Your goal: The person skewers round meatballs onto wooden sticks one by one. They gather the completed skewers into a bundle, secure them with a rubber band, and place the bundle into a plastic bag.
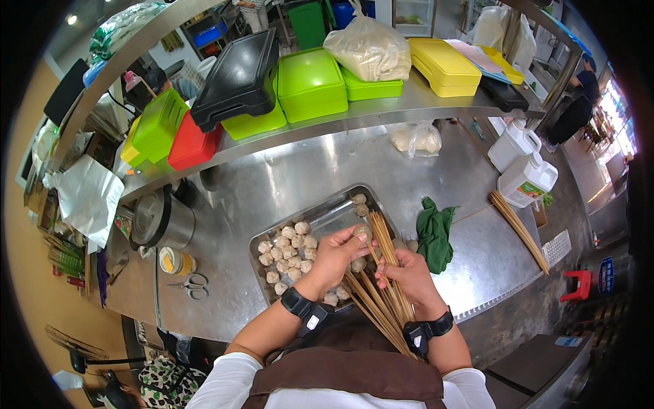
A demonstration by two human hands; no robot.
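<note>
Pinched in the fingers of my left hand [338,250] is a round greyish meatball [363,232]. My right hand [409,276] grips a bundle of thin bamboo skewers [387,243], one of which reaches toward the meatball; whether its tip is inside, I cannot tell. Both hands are above a rectangular steel tray [327,220]. Several pale meatballs [288,250] lie in its left part, and a couple more [360,203] sit near its far right corner. More skewers [375,307] fan out over the tray's near edge toward my apron. My hands hide part of the tray's right side.
A green cloth [435,234] lies right of the tray. Scissors [191,286], a jar [176,260] and a steel pot [163,220] stand left. At the right are white jugs [526,179] and another skewer bundle [518,230]. Overhead, a steel shelf [317,125] carries plastic boxes.
</note>
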